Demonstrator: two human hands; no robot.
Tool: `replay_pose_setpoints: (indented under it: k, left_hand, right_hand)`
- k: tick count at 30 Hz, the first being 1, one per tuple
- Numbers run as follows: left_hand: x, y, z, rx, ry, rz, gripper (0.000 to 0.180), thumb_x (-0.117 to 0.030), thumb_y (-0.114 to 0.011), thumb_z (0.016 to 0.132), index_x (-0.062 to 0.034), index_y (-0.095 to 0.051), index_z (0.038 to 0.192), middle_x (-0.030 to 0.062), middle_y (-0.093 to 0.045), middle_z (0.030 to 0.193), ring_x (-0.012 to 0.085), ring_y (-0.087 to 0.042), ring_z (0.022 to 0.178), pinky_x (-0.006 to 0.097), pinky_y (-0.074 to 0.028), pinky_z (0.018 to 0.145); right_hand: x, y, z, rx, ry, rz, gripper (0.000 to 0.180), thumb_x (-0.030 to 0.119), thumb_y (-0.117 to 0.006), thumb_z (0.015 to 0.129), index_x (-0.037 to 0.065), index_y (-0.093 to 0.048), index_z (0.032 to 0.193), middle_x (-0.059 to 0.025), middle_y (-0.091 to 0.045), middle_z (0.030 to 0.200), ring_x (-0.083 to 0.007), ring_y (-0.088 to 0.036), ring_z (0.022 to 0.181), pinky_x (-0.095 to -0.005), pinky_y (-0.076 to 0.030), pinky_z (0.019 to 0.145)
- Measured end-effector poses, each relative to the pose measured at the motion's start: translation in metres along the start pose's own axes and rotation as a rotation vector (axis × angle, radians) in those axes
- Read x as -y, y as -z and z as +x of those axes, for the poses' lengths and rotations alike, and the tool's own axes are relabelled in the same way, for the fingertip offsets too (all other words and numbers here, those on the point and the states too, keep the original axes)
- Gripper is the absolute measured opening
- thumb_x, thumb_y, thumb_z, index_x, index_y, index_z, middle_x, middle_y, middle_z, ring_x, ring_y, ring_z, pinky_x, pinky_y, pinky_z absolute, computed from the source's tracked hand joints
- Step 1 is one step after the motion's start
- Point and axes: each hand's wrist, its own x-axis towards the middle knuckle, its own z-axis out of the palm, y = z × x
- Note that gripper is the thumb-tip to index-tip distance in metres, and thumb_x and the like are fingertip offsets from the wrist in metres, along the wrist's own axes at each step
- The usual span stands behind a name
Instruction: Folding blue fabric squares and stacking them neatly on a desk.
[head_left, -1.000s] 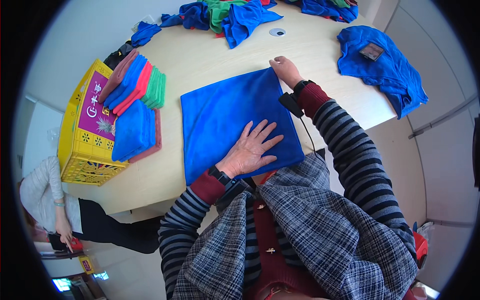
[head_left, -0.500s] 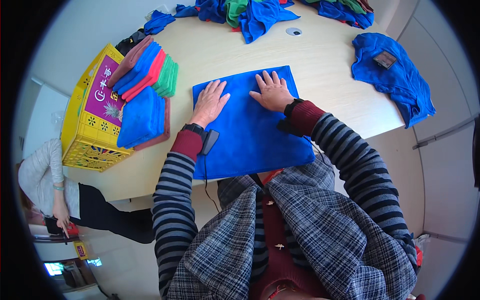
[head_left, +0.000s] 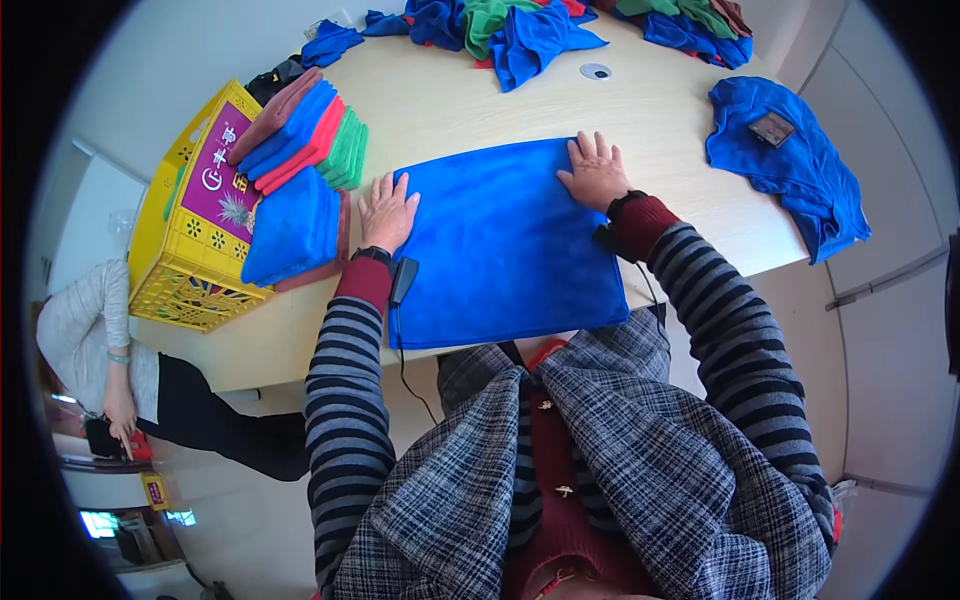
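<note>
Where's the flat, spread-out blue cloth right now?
In the head view, the spread blue cloth lies mid-picture at the near edge of the table, between the left hand and right hand, right of the folded cloth stacks.

Cloth plain blue; sleeves black-grey striped; cuffs maroon; crate yellow.

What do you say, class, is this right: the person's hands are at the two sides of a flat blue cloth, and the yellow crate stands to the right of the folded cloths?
Not quite: in the head view the yellow crate stands to the left of the folded cloths. The left hand and right hand are indeed at the two sides of the flat blue cloth.
</note>
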Motion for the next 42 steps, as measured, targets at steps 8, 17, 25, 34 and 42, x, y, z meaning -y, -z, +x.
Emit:
replay_pose_setpoints:
  k: [8, 17, 25, 34, 42]
  left_hand:
    - [-0.029, -0.007, -0.018, 0.069, -0.283, -0.069, 0.061, -0.051, -0.038, 0.106, -0.0199, -0.033, 0.159, 0.0119, -0.028, 0.165, 0.0312, -0.020, 0.154, 0.053, -0.017, 0.122]
    - [0.012, -0.014, -0.013, 0.039, -0.250, -0.164, 0.062, -0.050, -0.038, 0.106, -0.0198, -0.031, 0.159, 0.0110, -0.025, 0.166, 0.0296, -0.019, 0.155, 0.049, -0.014, 0.123]
    - [-0.009, 0.009, -0.039, 0.028, -0.233, -0.098, 0.063, -0.052, -0.040, 0.105, -0.0186, -0.035, 0.158, 0.0117, -0.026, 0.166, 0.0313, -0.020, 0.154, 0.054, -0.016, 0.123]
    - [-0.031, 0.014, -0.120, 0.043, -0.329, -0.061, 0.064, -0.046, -0.047, 0.103, -0.0164, -0.032, 0.158, 0.0124, -0.026, 0.166, 0.0327, -0.021, 0.154, 0.054, -0.015, 0.123]
    - [0.008, 0.027, -0.168, 0.042, -0.202, 0.008, 0.063, -0.045, -0.048, 0.103, -0.0145, -0.035, 0.157, 0.0140, -0.028, 0.164, 0.0339, -0.022, 0.153, 0.057, -0.016, 0.122]
  right_hand:
    - [0.118, 0.018, -0.063, 0.186, 0.384, 0.068, 0.070, 0.057, -0.038, 0.104, 0.017, -0.029, 0.160, -0.0142, -0.022, 0.167, -0.0398, -0.015, 0.155, -0.0579, -0.015, 0.123]
    - [0.020, -0.001, -0.107, 0.020, 0.398, -0.001, 0.072, 0.062, -0.037, 0.103, 0.019, -0.029, 0.160, -0.0139, -0.024, 0.166, -0.0385, -0.017, 0.154, -0.0579, -0.013, 0.124]
    - [0.008, 0.016, -0.148, 0.001, 0.281, -0.096, 0.071, 0.056, -0.043, 0.103, 0.014, -0.031, 0.159, -0.0152, -0.027, 0.164, -0.0390, -0.019, 0.153, -0.0562, -0.016, 0.124]
    - [0.111, -0.006, -0.172, -0.102, 0.335, 0.191, 0.067, 0.050, -0.049, 0.102, 0.011, -0.037, 0.155, -0.0162, -0.032, 0.162, -0.0392, -0.023, 0.152, -0.0568, -0.017, 0.123]
    - [0.015, 0.000, -0.187, -0.121, 0.199, 0.075, 0.068, 0.050, -0.049, 0.102, 0.009, -0.038, 0.155, -0.0162, -0.033, 0.161, -0.0402, -0.024, 0.151, -0.0581, -0.019, 0.122]
